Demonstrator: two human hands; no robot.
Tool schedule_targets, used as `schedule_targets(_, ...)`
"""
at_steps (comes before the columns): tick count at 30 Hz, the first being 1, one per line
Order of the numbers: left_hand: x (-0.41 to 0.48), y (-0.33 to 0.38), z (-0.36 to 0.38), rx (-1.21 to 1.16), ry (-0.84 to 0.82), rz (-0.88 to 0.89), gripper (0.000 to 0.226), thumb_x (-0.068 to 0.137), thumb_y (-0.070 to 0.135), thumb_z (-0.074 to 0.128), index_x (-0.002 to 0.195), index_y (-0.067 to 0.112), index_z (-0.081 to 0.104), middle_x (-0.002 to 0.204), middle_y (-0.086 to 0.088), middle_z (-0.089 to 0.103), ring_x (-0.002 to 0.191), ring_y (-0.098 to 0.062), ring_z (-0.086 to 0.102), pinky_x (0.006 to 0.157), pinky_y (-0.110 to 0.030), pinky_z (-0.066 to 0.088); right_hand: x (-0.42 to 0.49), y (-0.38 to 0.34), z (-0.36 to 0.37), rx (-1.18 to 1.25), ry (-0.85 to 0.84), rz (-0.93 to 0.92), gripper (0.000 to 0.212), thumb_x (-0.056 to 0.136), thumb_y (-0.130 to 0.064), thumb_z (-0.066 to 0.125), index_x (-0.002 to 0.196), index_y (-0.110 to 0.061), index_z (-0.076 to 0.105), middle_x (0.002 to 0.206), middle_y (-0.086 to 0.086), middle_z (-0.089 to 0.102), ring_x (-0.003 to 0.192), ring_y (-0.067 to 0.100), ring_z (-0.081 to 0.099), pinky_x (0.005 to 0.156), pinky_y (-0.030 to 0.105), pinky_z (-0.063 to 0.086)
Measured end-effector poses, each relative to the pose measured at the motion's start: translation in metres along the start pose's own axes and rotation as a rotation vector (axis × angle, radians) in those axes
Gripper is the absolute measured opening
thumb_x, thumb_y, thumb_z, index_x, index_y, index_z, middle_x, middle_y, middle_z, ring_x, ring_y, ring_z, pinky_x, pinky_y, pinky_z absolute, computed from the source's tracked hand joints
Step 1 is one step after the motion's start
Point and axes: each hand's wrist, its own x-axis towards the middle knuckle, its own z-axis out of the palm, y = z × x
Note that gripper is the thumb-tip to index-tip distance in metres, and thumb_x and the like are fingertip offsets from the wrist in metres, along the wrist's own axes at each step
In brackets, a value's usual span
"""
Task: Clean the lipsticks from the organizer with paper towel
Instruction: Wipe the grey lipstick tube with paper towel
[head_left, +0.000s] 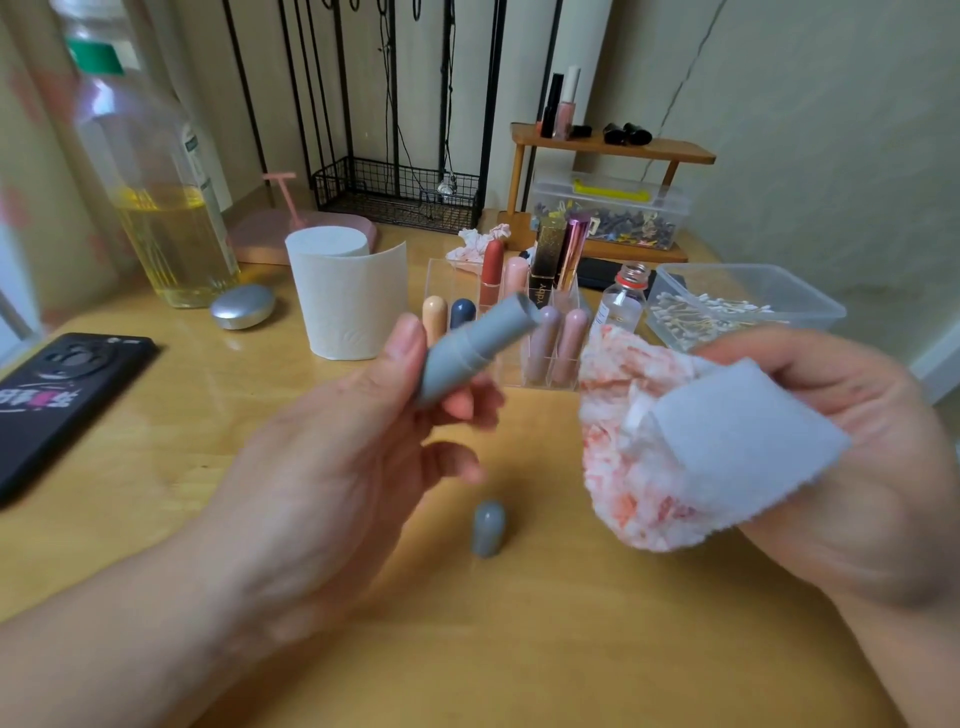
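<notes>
My left hand (332, 457) grips an uncapped grey lipstick tube (470, 348), tilted up to the right, above the table. Its grey cap (488, 527) stands on the wood below. My right hand (852, 457) holds a crumpled paper towel (644, 447) stained pink and red, a little to the right of the tube and apart from it. Behind them stands the clear organizer (457, 270) with several lipsticks upright in its slots. A roll of paper towel (348, 291) stands left of the organizer.
A black phone (62, 395) lies at the left edge. A big bottle of yellow liquid (156, 171) and a silver compact (242, 306) stand behind it. A small glass bottle (621, 301), a tub of cotton swabs (743, 306) and a wooden shelf (613, 150) are at the right rear.
</notes>
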Motion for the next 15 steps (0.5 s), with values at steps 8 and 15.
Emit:
schedule_targets(8,-0.005,-0.002,0.001,-0.016,-0.169,-0.068,0.041,0.097,0.041,0.052,0.114,0.010,0.072,0.115,-0.013,0.071,0.114,-0.030,0.064,0.102,-0.045,0.048,-0.003,0.016,0.008,0.188,-0.119,0.228,0.028,0.061,-0.032,0.088,0.084,-0.022,0.077,0.076,0.005,0.075,0.056,0.019,0.068,0.050,0.026,0.056)
schedule_targets(15,-0.003,0.001,-0.001,0.063,-0.007,-0.073,0.043,0.095,0.037,0.058,0.112,0.000,0.071,0.110,-0.036,0.066,0.101,-0.061,0.058,0.089,-0.067,0.046,-0.007,0.031,0.024,-0.104,-0.016,0.179,0.029,0.067,-0.013,0.088,0.093,-0.018,0.077,0.089,0.020,0.070,0.073,0.039,0.062,0.063,0.041,0.057)
